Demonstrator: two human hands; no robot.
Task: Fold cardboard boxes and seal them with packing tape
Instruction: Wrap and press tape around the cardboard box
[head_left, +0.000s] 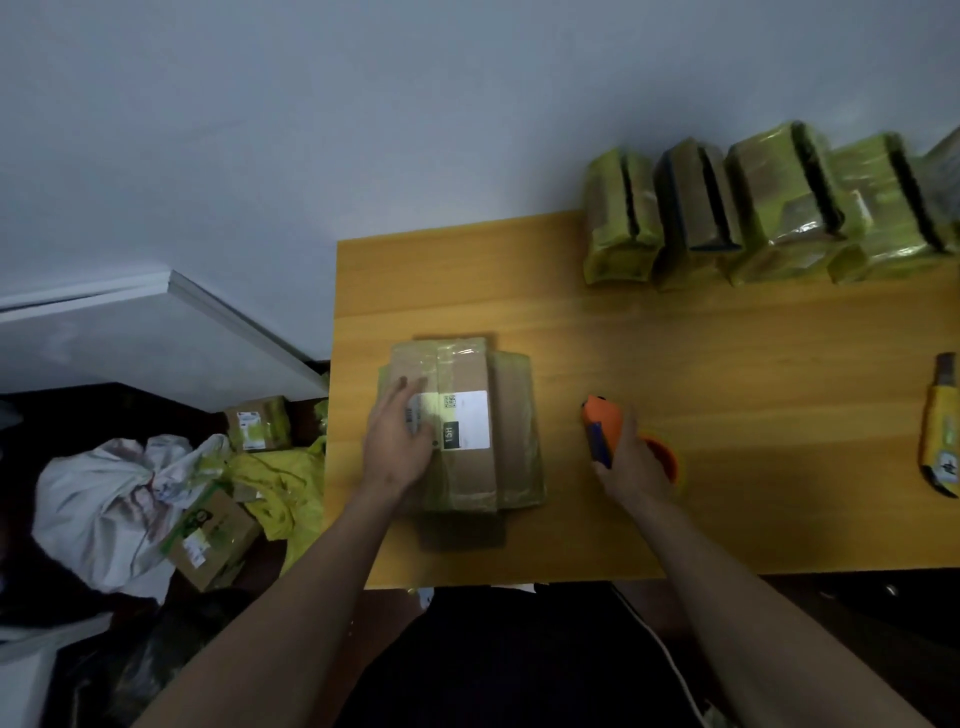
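Left hand (400, 436) lay flat on taped box (462, 426); right hand (631, 457) gripped tape dispenser (605, 431). Box looked stiff, light, slick w/ tape; best held by edges.

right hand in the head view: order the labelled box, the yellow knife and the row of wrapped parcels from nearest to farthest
From the right hand, which grips the tape dispenser:
1. Labelled box, just to its left, under the left hand.
2. Row of wrapped parcels, along the table's far edge.
3. Yellow knife, at the far right edge of the table.
The last two are fairly close to call.
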